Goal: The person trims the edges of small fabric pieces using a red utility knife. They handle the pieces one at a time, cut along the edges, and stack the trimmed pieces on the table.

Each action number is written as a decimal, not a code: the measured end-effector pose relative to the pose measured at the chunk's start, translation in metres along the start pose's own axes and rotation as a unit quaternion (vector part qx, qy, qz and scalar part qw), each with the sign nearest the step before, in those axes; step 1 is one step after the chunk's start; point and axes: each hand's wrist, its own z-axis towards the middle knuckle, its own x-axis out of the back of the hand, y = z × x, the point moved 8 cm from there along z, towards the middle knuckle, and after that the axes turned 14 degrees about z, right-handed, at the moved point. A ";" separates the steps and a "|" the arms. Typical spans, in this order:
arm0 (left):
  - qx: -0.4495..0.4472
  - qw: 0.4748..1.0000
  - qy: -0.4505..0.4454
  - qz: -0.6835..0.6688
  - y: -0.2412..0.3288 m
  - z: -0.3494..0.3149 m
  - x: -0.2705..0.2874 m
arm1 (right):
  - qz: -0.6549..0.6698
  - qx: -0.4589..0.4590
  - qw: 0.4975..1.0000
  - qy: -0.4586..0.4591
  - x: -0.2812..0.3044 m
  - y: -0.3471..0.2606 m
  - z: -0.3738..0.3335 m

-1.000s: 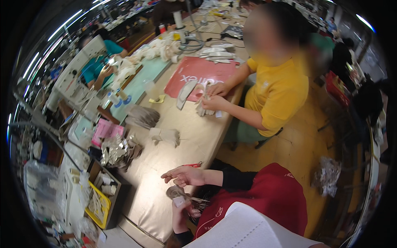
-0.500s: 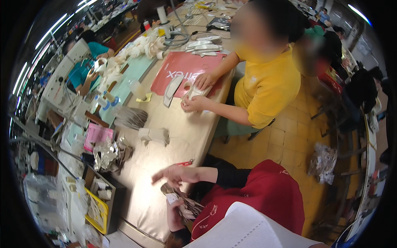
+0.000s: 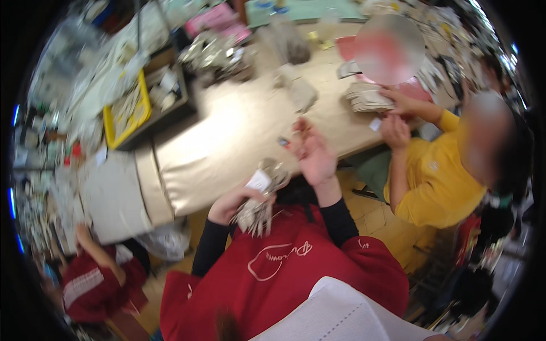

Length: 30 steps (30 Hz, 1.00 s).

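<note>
My left hand (image 3: 234, 200) grips a bundle of flat grey-beige pieces (image 3: 256, 216), with a small white paper tag (image 3: 259, 181) on top of it. The bundle is held in front of my red apron, just past the table's near edge. To its right my right hand (image 3: 316, 158) is raised at the table edge, palm up, fingers apart and partly curled. Motion blurs its fingertips, and I see nothing held there. Close by its fingers on the table lies a small red-handled tool (image 3: 284, 142), too blurred to name surely.
Ahead lies a pale stack of pieces (image 3: 298, 88) on the tan table (image 3: 227, 136). A dark box (image 3: 185, 94) with a yellow tray (image 3: 109, 128) stands left, near shiny crumpled wrapping (image 3: 213, 54). On the right, a person in yellow (image 3: 435, 187) handles a beige stack (image 3: 367, 98).
My view has swung round. My right hand has turned palm up beside the bundle. The left still grips the bundle. The person in yellow now has hands at a thick stack.
</note>
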 end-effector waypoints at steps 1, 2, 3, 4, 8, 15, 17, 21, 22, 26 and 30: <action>-0.016 0.997 0.009 0.079 0.002 0.007 0.001 | -0.015 0.009 1.000 -0.016 -0.004 -0.002 0.002; -0.049 0.986 0.014 0.156 0.007 0.011 0.002 | -0.030 0.024 0.999 -0.029 -0.008 -0.005 0.005; -0.038 0.991 0.026 0.126 0.003 0.013 0.006 | -0.026 0.042 0.999 -0.008 -0.006 -0.007 0.007; -0.037 0.994 0.034 0.097 0.000 0.015 0.010 | -0.027 0.064 0.997 0.018 -0.003 -0.013 0.009; -0.036 0.990 -0.077 -0.109 0.001 0.010 0.017 | 0.021 0.116 0.993 0.003 -0.008 -0.023 0.016; 0.001 0.992 -0.113 -0.048 0.005 0.000 0.006 | -0.006 0.094 0.995 0.021 -0.006 -0.010 0.029; 0.010 0.994 -0.086 0.062 0.006 -0.001 0.005 | -0.023 0.105 0.994 0.019 -0.007 -0.009 0.033; -0.014 0.977 -0.051 0.208 0.011 0.003 0.011 | -0.043 0.160 0.986 -0.008 -0.015 -0.017 0.032; -0.012 0.981 -0.005 0.194 0.010 0.003 0.020 | -0.053 0.202 0.978 -0.005 -0.016 -0.027 0.030; -0.051 0.979 0.136 0.143 0.016 -0.007 0.058 | -0.142 0.251 0.957 -0.007 -0.026 -0.056 0.026; -0.093 0.971 0.187 0.119 0.027 -0.015 0.076 | -0.399 0.011 0.917 -0.017 -0.025 0.000 0.023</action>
